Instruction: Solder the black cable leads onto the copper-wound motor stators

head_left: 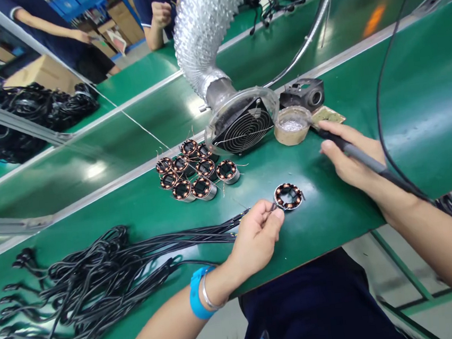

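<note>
Your left hand (255, 237) sits low at the near edge of the green bench (422, 97), fingers curled in, thumb and forefinger pinching the thin wire ends (272, 207) that reach the coil ring (288, 196); the ring lies flat on the bench just beside your fingertips, copper windings facing up; a blue wristband (196, 294) and a thin bangle circle that wrist.

Your right hand (350, 155) is closed around the dark handle of a soldering iron (363, 160), held like a pen, its front end pointing toward the far side of the bench; the tip itself is hidden behind your fingers, so you cannot tell what it touches; its black cord runs back along your forearm.

Past the ring, a cluster of similar coil rings (194, 172) stands grouped together, well apart from the one under your hand; behind them a fan (244, 128) sits at the mouth of a silver duct hose (206, 27); just right of the fan, a small round pot (291, 125), a worn sponge pad (328, 114) and a dark metal stand (304, 93).

A heap of black cables (96, 278) spreads over the left of the bench, some ends reaching toward your left hand.

Across the far belt, two other people stand; only arms and torsos show.
</note>
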The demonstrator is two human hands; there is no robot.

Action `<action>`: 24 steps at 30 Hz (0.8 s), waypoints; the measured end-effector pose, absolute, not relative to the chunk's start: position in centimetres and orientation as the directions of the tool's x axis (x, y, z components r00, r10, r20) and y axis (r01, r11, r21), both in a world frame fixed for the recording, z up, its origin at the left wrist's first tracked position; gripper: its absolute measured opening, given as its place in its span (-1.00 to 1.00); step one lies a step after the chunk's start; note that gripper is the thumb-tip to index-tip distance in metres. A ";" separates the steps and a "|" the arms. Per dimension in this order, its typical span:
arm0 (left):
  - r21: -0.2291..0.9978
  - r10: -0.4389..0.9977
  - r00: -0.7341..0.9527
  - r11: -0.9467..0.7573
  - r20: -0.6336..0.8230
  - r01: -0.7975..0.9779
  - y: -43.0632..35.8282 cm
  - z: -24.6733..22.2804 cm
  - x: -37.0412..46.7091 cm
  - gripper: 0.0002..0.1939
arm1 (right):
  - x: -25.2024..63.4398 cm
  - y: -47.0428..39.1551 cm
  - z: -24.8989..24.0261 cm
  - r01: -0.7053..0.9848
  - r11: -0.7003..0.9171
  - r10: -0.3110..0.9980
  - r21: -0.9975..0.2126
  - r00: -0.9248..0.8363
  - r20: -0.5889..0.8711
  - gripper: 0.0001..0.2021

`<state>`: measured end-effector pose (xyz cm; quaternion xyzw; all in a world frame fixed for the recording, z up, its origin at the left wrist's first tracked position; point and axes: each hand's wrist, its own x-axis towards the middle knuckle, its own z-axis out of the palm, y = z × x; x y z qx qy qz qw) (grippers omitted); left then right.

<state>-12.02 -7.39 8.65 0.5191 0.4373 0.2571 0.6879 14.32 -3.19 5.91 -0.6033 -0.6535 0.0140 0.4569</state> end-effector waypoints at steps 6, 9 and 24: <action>0.936 0.840 0.421 0.343 -0.343 0.078 -6.1 9.1 -12.7 -0.77 | 9.8 -6.7 7.7 0.599 0.520 0.809 -0.609 -0.115 0.577 -0.80; 0.948 0.855 0.410 0.280 -0.317 0.148 -5.6 9.3 -13.1 -0.79 | 7.9 -7.0 8.2 0.475 0.685 0.721 -0.553 -0.331 0.608 -0.78; 0.892 0.800 0.407 0.441 -0.440 0.098 -6.0 9.3 -14.2 -0.57 | 6.4 -8.6 7.1 0.313 0.662 0.750 -0.681 -0.291 0.595 -0.66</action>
